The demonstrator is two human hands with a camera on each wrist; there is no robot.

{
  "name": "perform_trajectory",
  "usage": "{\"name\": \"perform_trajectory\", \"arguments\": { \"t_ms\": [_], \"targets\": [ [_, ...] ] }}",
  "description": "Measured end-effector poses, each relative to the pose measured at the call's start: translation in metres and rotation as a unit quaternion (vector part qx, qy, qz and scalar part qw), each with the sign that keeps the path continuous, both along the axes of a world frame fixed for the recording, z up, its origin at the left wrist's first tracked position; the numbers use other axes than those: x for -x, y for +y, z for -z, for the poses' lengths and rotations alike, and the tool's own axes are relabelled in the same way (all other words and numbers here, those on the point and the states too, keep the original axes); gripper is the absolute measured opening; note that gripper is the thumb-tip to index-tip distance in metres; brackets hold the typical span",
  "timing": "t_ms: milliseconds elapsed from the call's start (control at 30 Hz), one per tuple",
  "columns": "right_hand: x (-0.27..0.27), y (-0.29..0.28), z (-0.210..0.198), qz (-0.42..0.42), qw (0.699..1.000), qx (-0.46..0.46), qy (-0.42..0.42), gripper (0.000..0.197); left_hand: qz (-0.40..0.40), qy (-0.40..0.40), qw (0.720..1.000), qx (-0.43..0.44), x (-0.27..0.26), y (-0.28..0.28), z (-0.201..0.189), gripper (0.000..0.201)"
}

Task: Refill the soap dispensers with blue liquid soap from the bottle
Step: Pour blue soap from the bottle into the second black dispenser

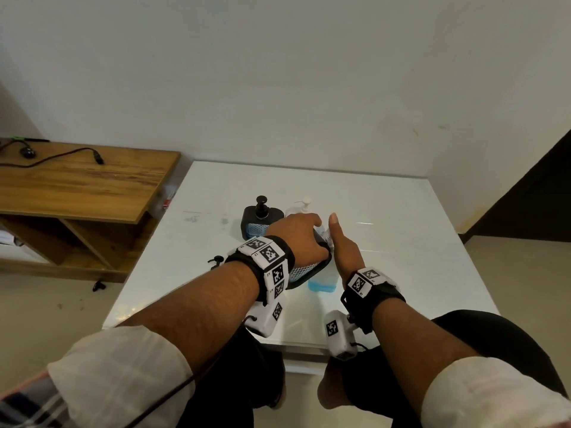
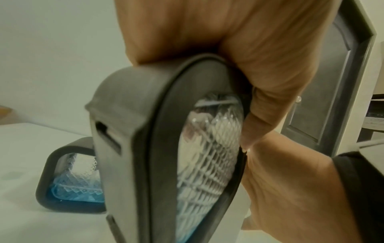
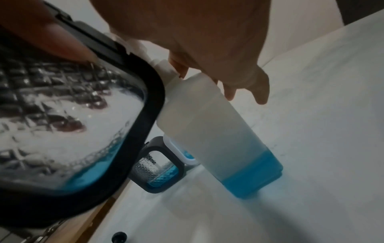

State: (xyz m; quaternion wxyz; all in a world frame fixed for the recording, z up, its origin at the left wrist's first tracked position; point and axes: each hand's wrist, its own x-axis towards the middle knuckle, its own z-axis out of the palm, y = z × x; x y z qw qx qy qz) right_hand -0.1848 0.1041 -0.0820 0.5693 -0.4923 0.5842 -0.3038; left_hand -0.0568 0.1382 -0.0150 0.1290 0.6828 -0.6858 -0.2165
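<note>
My left hand (image 1: pixel 296 236) grips the top of a black-framed dispenser (image 1: pixel 309 268) with a clear textured body, tilted on the white table (image 1: pixel 401 230). In the left wrist view the fingers (image 2: pixel 259 65) wrap over the dispenser (image 2: pixel 155 148), which holds a little blue soap at the bottom. Right beside it stands the translucent soap bottle (image 1: pixel 321 284), blue liquid low inside (image 3: pixel 249 174). My right hand (image 1: pixel 343 245) curls its fingers (image 3: pixel 182 69) round the bottle's white neck, thumb pointing up. The bottle's mouth is hidden.
A second black dispenser (image 1: pixel 261 222) with its pump on stands behind, partly filled with blue (image 3: pixel 158 171). A white pump bottle (image 1: pixel 301 208) is next to it. A loose black pump (image 1: pixel 216 261) lies left. A wooden desk (image 1: pixel 77 186) stands farther left.
</note>
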Motion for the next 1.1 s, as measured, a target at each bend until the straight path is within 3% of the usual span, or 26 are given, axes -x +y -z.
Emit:
{"name": "perform_trajectory", "arguments": {
  "t_ms": [133, 200, 300, 367, 500, 733, 900, 1100],
  "targets": [
    [-0.005, -0.003, 0.009, 0.012, 0.996, 0.066, 0.059, 0.112, -0.006, 0.025, 1.000, 0.004, -0.007, 0.003, 0.003, 0.059],
    [-0.010, -0.003, 0.013, 0.029, 0.991, 0.119, 0.054, 0.100, -0.013, 0.046, 0.999, 0.009, -0.013, 0.007, 0.005, 0.059],
    [-0.017, 0.000, 0.014, 0.030, 0.979, 0.187, 0.069, 0.068, -0.024, 0.074, 0.997, 0.018, -0.026, 0.013, 0.013, 0.061],
    [-0.024, 0.001, 0.015, 0.006, 0.971, 0.221, 0.088, 0.059, -0.035, 0.094, 0.995, 0.017, -0.036, 0.017, 0.019, 0.061],
    [-0.037, -0.006, 0.025, -0.035, 0.961, 0.249, 0.116, 0.064, -0.065, 0.141, 0.988, 0.020, -0.051, 0.021, 0.033, 0.058],
    [-0.051, -0.014, 0.035, -0.034, 0.945, 0.265, 0.187, 0.073, -0.118, 0.212, 0.966, 0.084, -0.059, 0.036, 0.054, 0.049],
    [-0.058, -0.008, 0.034, -0.049, 0.938, 0.273, 0.206, 0.061, -0.121, 0.235, 0.962, 0.075, -0.069, 0.038, 0.059, 0.060],
    [-0.055, -0.011, 0.041, -0.039, 0.941, 0.276, 0.189, 0.055, -0.103, 0.213, 0.969, 0.075, -0.067, 0.036, 0.053, 0.057]
  ]
}}
